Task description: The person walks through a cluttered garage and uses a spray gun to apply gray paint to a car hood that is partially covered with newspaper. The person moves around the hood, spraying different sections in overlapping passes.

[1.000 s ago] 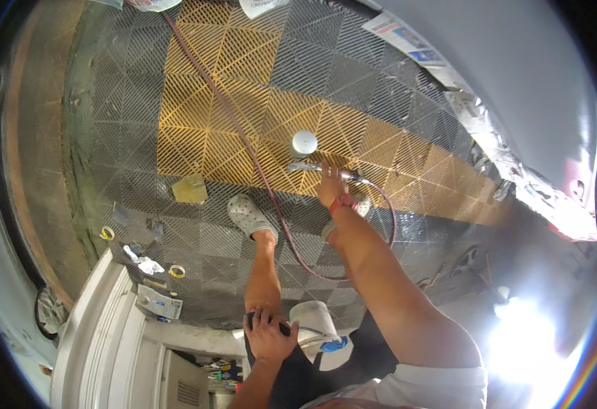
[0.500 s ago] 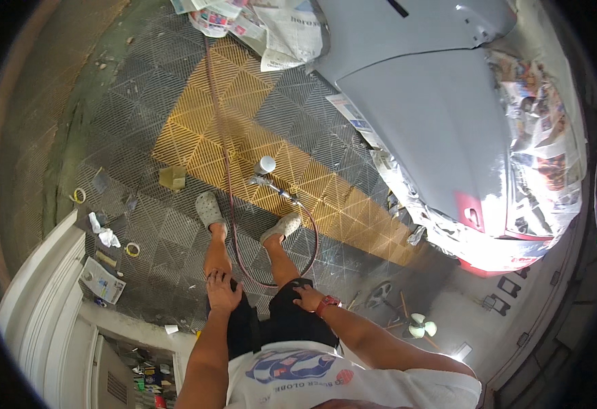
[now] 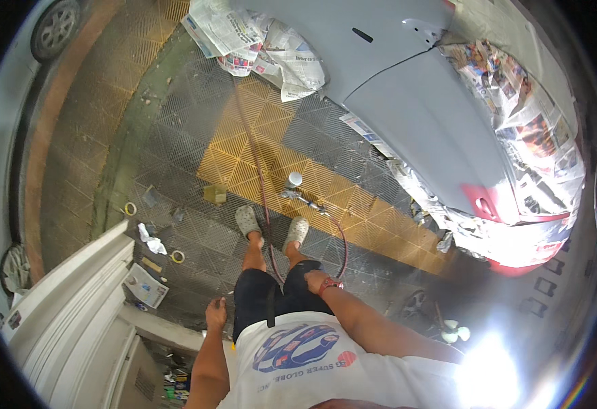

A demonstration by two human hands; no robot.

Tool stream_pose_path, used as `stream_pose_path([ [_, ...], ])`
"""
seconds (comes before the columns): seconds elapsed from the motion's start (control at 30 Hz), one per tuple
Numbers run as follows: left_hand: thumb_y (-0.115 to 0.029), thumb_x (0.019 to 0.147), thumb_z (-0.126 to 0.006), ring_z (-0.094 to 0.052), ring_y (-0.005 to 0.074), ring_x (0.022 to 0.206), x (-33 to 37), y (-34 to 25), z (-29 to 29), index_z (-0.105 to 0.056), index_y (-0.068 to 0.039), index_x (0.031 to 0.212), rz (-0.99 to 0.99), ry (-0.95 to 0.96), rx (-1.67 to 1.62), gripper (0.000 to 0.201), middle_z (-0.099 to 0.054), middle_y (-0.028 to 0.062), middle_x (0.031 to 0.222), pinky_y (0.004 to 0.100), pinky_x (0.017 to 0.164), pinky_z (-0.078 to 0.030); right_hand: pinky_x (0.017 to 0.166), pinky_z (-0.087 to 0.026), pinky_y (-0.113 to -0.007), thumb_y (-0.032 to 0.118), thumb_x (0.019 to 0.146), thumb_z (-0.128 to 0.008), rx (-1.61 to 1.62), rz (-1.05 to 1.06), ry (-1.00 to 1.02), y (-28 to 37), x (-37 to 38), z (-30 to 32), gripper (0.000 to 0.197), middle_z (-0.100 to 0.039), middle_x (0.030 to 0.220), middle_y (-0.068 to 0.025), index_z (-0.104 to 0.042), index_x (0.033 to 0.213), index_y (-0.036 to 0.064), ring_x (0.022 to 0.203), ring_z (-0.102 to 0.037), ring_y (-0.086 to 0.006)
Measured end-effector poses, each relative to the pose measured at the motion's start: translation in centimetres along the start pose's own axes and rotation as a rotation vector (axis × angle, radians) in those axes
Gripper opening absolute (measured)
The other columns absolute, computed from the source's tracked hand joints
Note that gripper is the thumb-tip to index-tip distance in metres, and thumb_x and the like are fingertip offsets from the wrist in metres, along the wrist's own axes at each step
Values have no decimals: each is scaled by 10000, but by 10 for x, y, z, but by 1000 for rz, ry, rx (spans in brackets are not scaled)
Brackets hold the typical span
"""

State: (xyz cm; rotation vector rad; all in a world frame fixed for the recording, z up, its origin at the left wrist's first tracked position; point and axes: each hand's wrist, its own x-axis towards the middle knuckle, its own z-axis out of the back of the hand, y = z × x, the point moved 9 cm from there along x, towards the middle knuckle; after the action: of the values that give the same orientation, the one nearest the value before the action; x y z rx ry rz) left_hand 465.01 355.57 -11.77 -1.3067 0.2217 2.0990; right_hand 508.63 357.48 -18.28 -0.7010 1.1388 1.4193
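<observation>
My left hand [image 3: 216,315] hangs beside my left thigh, off the leg, its fingers loosely bent and apart with nothing in them. My right hand [image 3: 317,280], below a red wristwatch [image 3: 328,284], is over my right thigh at the hem of my black shorts [image 3: 257,293]. Its fingers are slightly bent and hold nothing. On the floor ahead of my feet lies a spray gun [image 3: 290,194] with a white cup [image 3: 293,180]. A dark red hose [image 3: 345,249] runs from it, loops close to my legs, and another stretch leads away up the floor.
A grey-primed car body [image 3: 421,116] with red patches stands at right, masked with newspaper [image 3: 537,129]. Tape rings [image 3: 178,256], crumpled white paper [image 3: 151,240] and a yellowish box [image 3: 214,194] lie at left. A fan [image 3: 453,332] and a bright lamp [image 3: 487,373] stand at lower right.
My left hand has left my leg and moved out beside the thigh. My right hand has drawn slightly up along the other thigh. My body is more upright, and the view has shifted.
</observation>
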Motion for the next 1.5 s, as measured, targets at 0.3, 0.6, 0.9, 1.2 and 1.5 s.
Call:
stream_pose_path([
  [0.3,-440,1058,-636,-678,361,1262,-33,-73,-7,-691,-5,1349,-59,51,-79,526,-723,208,1339,428,1090,-494,864,-567,-519,159,916,-679,332,53,-130,-29,-14,-10,146,-769,1015,-151,-747,1045,163,1011,-735,-387],
  [0.6,-442,1084,-621,-676,282,1244,-59,-209,-44,-630,40,1425,-472,91,-13,591,-718,207,1333,382,1075,-502,922,-577,-525,170,935,-621,423,8,-195,-99,-60,41,254,-775,1124,-186,-788,1125,141,1086,-741,-404],
  [0.9,-421,1071,-642,-710,255,1161,-67,-215,-39,-660,41,1371,-465,7,-16,550,-754,179,1251,367,1026,-529,1023,-544,-524,355,967,-664,609,-152,-604,-229,-126,94,412,-745,1257,-218,-730,1309,135,1185,-700,-421],
  [1.2,-449,1052,-655,-729,267,1152,-91,-170,-31,-646,28,1403,-309,-88,-22,593,-762,180,1263,373,988,-550,982,-558,-522,356,953,-688,473,-249,-556,-372,-100,-1,376,-762,1138,-264,-792,1120,36,1096,-729,-443],
  [1.5,-456,1022,-656,-679,368,1278,-35,-41,-59,-666,15,1401,-34,-48,-275,605,-713,243,1366,432,1092,-509,1006,-560,-453,362,988,-709,552,-164,-481,-295,-74,100,461,-761,1213,-259,-744,1295,21,1140,-738,-386],
])
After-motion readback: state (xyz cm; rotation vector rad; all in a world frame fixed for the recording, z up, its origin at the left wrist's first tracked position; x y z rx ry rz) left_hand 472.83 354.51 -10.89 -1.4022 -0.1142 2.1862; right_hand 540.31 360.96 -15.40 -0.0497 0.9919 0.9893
